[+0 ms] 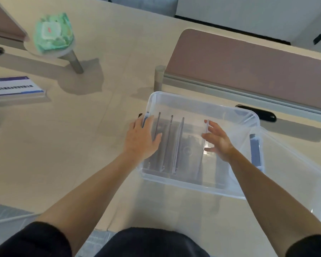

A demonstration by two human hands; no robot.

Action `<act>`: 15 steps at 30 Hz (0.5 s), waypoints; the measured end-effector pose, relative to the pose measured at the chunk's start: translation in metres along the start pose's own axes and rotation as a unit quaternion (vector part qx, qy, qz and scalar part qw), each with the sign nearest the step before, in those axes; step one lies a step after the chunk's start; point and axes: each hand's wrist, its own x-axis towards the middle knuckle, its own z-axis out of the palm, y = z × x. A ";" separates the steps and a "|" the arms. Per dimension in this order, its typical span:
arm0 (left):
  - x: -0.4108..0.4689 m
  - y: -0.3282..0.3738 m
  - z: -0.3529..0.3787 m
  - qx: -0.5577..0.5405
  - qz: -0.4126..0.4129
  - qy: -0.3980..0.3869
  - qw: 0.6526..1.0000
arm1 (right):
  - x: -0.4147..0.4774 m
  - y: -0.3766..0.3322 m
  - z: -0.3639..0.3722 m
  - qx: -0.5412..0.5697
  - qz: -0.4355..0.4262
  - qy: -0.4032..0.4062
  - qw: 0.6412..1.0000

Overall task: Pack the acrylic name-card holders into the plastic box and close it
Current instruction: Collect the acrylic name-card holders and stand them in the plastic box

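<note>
Acrylic name-card holders (pixel 178 145): four clear plates standing upright on edge inside the plastic box (pixel 193 188), running front to back. Three are closely spaced at the left and the fourth is apart, toward the middle. Edges read dark grey and faces are transparent. Box is translucent and uncovered, with a blue latch (pixel 256 151) on its right wall, and sits on the beige table (pixel 82 145) before a pink divider (pixel 248 67). Clear lid (pixel 295 182) lies at the box's right. Left hand (pixel 141 140): fingers straight, laid over the left rim against the leftmost plate. Right hand (pixel 219 141): fingers spread, tips at the fourth plate's top edge, no pinch seen.
</note>
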 end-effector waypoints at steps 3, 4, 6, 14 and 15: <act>-0.003 0.008 -0.007 -0.006 -0.020 -0.006 1.000 | 0.013 0.013 -0.003 0.003 0.019 0.005 1.000; -0.005 0.011 -0.010 0.000 -0.021 -0.001 1.000 | 0.016 0.017 -0.006 0.008 0.028 -0.005 1.000; -0.007 0.016 -0.015 0.012 -0.026 0.000 1.000 | 0.023 0.022 -0.010 0.037 0.050 -0.036 0.997; -0.006 0.015 -0.012 0.014 -0.050 -0.015 0.999 | 0.008 0.009 -0.028 -0.174 -0.023 -0.062 0.983; -0.005 0.014 -0.011 0.006 -0.055 -0.015 0.998 | 0.001 0.008 -0.030 -0.237 -0.048 -0.060 0.968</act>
